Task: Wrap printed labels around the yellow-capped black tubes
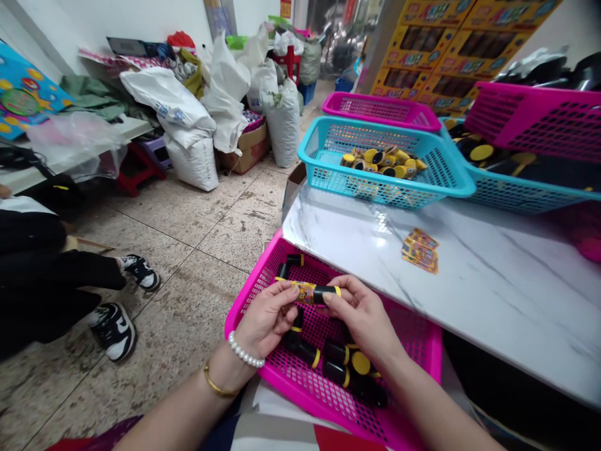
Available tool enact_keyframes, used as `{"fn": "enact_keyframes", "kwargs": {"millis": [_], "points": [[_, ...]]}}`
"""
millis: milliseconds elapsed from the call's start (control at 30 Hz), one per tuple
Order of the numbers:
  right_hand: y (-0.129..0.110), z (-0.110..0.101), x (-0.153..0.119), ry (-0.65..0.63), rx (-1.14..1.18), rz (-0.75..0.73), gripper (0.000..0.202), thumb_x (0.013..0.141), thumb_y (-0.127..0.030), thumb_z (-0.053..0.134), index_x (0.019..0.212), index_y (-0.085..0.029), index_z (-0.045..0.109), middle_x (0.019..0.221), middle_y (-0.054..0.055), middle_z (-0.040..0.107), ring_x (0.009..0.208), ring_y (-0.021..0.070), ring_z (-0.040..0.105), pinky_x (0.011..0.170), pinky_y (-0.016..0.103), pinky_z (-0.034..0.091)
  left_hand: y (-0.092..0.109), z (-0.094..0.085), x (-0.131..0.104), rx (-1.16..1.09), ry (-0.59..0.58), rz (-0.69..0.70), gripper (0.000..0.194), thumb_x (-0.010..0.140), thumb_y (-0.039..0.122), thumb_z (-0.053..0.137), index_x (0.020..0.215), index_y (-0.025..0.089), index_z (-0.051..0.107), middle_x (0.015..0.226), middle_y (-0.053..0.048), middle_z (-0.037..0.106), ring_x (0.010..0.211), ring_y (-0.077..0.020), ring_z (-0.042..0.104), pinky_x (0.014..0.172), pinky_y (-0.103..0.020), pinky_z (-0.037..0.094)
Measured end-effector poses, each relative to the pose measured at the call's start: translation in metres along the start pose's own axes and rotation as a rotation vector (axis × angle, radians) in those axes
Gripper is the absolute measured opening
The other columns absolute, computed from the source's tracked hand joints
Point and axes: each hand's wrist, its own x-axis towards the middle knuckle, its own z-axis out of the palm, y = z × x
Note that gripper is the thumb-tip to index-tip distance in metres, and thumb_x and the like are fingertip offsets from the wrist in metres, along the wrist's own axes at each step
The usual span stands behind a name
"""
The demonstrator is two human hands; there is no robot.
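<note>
Between my two hands, above a pink basket (244, 307), is a black tube (325, 294) with a yellow rim at its right end. A printed yellow label (306, 292) covers its left part. My left hand (270, 313) pinches the label end, and my right hand (361, 313) grips the black end with thumb and fingers. Several black tubes with yellow ends (335, 373) lie in the basket below. On the marble-patterned table sits a small stack of printed labels (421, 250).
A blue basket (385, 188) holding labelled yellow pieces stands at the table's back, beside more blue and pink baskets (530, 119). Yellow boxes (422, 50) are stacked behind. White sacks (188, 150) stand on the floor, and a person's shoes (113, 329) show at left.
</note>
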Motion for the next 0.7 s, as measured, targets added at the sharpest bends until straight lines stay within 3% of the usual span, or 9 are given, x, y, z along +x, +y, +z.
{"fn": "enact_keyframes", "kwargs": {"millis": [100,267,533,700], "points": [[0.0029,-0.0030,0.0007,-0.007,0.126,0.057,0.033,0.073,-0.044,0.073,0.087,-0.021,0.054,0.081,0.002,0.065,0.073,0.0163,0.064,0.066,0.032,0.057,-0.0031,-0.0006,-0.0010,0.100,0.010,0.000,0.028,0.069,0.027,0.080,0.086,0.012,0.064,0.059,0.004,0.055,0.041,-0.0014,0.043,0.033,-0.010,0.016],[0.0018,-0.0012,-0.0009,-0.010,0.120,0.049,0.034,0.072,-0.041,0.076,0.085,-0.021,0.053,0.073,-0.002,0.063,0.067,0.0127,0.062,0.069,0.031,0.056,-0.0043,-0.0006,-0.0015,0.072,-0.011,-0.002,0.029,0.067,0.026,0.081,0.085,0.012,0.063,0.057,0.006,0.052,0.040,-0.0001,0.039,0.034,-0.011,0.017],[0.0023,0.0044,-0.0023,-0.001,-0.032,-0.072,0.026,0.077,-0.037,0.068,0.085,-0.022,0.048,0.073,0.000,0.063,0.065,0.0149,0.063,0.062,0.029,0.052,-0.0081,-0.0051,0.0010,0.077,-0.026,0.008,0.028,0.070,0.029,0.077,0.082,0.014,0.056,0.060,0.005,0.055,0.035,-0.0002,0.038,0.033,-0.014,0.012],[0.0084,0.0034,-0.0049,-0.002,-0.138,-0.236,0.025,0.077,-0.030,0.070,0.091,-0.023,0.050,0.090,0.003,0.065,0.082,0.0170,0.064,0.072,0.031,0.053,-0.0062,0.0017,-0.0035,0.096,0.020,0.079,0.032,0.068,0.034,0.079,0.084,0.014,0.058,0.059,0.006,0.051,0.040,-0.0015,0.038,0.034,-0.013,0.015]]}}
